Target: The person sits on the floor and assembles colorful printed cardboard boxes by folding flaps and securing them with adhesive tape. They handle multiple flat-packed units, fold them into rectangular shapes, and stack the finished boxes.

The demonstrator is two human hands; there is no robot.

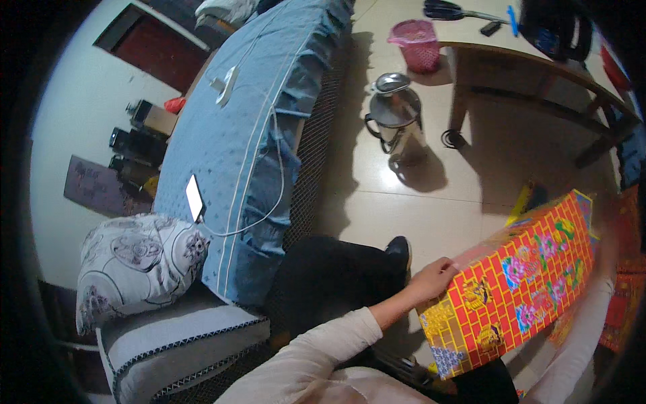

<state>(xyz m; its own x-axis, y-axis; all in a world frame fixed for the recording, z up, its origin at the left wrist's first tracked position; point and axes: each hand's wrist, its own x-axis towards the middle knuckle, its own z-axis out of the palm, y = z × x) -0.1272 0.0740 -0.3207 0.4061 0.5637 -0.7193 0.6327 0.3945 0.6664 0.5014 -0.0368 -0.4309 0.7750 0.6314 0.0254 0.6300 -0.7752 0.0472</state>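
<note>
A: Begin with the left grip (431, 281). Open or closed?

B: Closed, pinching the upper left edge of a patterned box (518, 289). Printed in red and yellow brickwork, with pink, blue and green flowers across the broad face.

A: And for the right grip (607, 249)?

B: Up by the far right end of the box, dark and motion-blurred. Cannot tell whether open or closed.

A: Log the position of the box.

B: At lower right of the view, in front of the body. Tilted, slanting from the left grip up toward the right one, against tiled floor (367, 212). Can see red patterned material (629, 296) to the right of it.

A: Farther off, on the floor?

B: Can see a steel container (396, 111) with a black handle, and behind it a pink basket (422, 54).

A: On the left side?

B: Can make out a ruffled blue cover (222, 148), with a bright-screened phone (194, 198) and a white power strip (229, 86) lying on top. Nearer, record a patterned pillow (134, 259) by a grey padded armrest (182, 330).
</note>
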